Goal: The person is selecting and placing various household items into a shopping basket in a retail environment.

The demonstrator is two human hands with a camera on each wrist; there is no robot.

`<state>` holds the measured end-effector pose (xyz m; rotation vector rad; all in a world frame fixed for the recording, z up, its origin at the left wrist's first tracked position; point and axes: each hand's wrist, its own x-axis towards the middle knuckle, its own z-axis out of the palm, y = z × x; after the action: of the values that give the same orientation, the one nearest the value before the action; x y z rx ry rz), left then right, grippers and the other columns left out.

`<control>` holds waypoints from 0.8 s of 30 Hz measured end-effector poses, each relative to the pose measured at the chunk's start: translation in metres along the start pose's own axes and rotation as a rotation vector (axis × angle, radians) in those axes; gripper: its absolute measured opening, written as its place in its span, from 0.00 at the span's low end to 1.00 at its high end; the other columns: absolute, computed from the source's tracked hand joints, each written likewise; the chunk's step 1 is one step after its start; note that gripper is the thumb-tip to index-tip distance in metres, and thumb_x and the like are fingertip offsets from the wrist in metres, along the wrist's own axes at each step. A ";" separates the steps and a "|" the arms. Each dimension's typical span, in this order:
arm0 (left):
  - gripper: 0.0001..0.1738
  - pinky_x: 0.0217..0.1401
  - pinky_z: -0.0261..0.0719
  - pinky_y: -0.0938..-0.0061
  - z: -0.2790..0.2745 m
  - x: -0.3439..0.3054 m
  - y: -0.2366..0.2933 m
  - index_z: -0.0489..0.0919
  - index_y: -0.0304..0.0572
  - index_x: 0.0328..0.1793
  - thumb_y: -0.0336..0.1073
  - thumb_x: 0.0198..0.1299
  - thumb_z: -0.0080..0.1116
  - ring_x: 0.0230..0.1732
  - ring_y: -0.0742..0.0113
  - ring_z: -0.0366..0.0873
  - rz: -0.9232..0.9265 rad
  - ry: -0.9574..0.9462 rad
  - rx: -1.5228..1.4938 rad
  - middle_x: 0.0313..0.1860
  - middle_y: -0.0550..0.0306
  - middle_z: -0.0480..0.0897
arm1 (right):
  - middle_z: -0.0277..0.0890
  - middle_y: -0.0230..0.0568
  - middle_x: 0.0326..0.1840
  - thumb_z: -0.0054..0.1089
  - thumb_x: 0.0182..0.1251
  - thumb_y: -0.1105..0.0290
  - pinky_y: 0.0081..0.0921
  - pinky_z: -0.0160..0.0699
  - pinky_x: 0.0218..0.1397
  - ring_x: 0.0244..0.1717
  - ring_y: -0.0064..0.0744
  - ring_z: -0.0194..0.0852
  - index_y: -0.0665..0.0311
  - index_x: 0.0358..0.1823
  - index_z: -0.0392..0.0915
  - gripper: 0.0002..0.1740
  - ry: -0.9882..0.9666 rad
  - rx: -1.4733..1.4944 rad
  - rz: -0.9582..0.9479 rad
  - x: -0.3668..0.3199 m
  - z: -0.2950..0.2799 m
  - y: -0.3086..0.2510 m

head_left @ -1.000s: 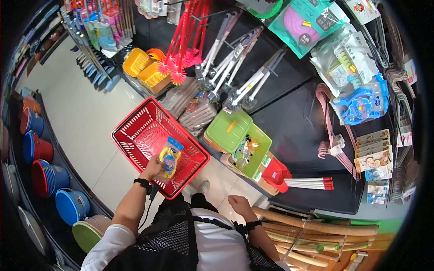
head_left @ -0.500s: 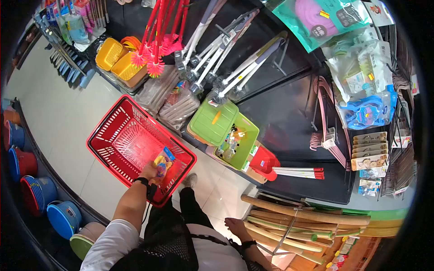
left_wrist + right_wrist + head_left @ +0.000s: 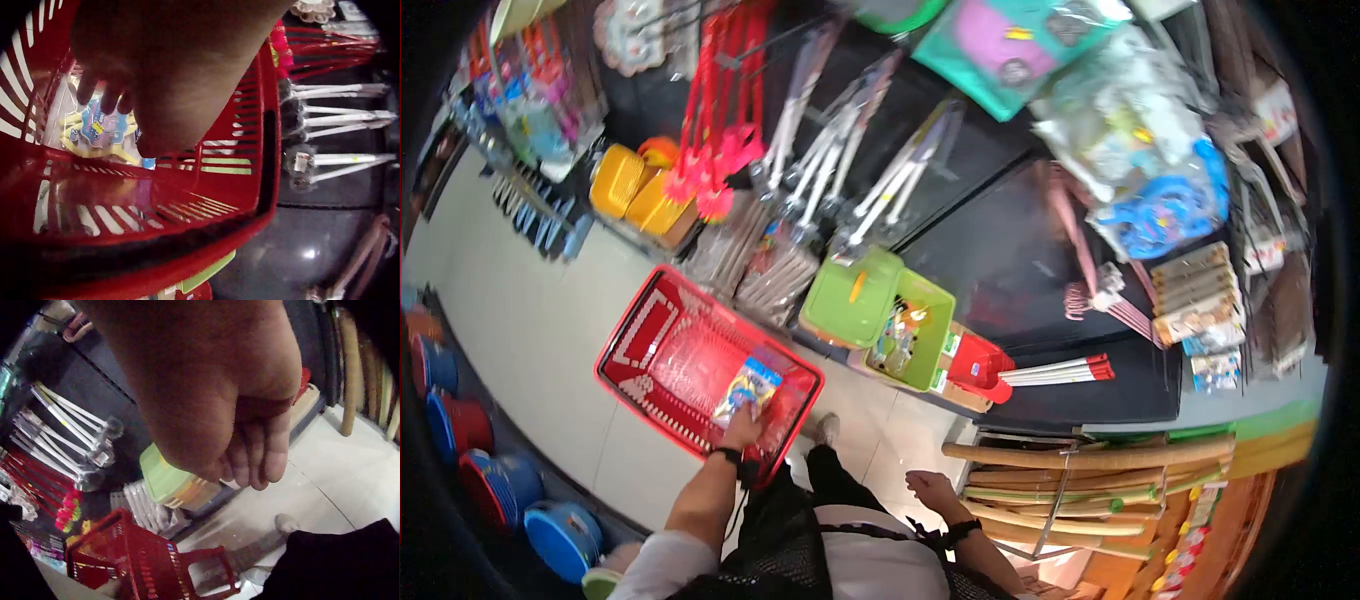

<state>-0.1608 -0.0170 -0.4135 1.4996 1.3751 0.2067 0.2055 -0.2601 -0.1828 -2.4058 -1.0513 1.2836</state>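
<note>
My left hand (image 3: 743, 428) reaches into the red basket (image 3: 635, 390), its fingertips at the near edge of a clear package (image 3: 754, 384) with a blue top strip. In the left wrist view, the fingers of my left hand (image 3: 119, 87) point down, apart, over the package (image 3: 94, 134), which shows yellow parts and a blue-and-pink label; contact is unclear. My right hand (image 3: 935, 490) hangs at my side, empty. In the right wrist view, the fingers of my right hand (image 3: 250, 437) are loosely bent.
Green bins (image 3: 925, 345) and a red scoop-like container (image 3: 978, 366) stand along the shelf edge. Brushes (image 3: 718, 165) and bagged goods (image 3: 1160, 215) hang above. Buckets (image 3: 565, 540) line the left, and long wooden rods (image 3: 1090, 457) lie at lower right.
The package sits lower in the basket, and my left fingers no longer visibly wrap its side. The basket and surroundings have shifted in view as my head moved.
</note>
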 end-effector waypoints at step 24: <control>0.21 0.54 0.81 0.67 -0.057 -0.164 0.237 0.80 0.31 0.59 0.42 0.69 0.58 0.49 0.61 0.84 0.199 -0.068 0.058 0.50 0.45 0.86 | 0.80 0.53 0.55 0.71 0.64 0.59 0.28 0.81 0.54 0.56 0.36 0.80 0.75 0.68 0.68 0.37 1.070 0.683 -0.923 0.021 -0.441 -0.276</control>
<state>-0.1055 -0.0705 -0.1299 1.6782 1.1876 0.2398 0.4275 0.0115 0.2014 -1.3612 -0.9108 -0.0464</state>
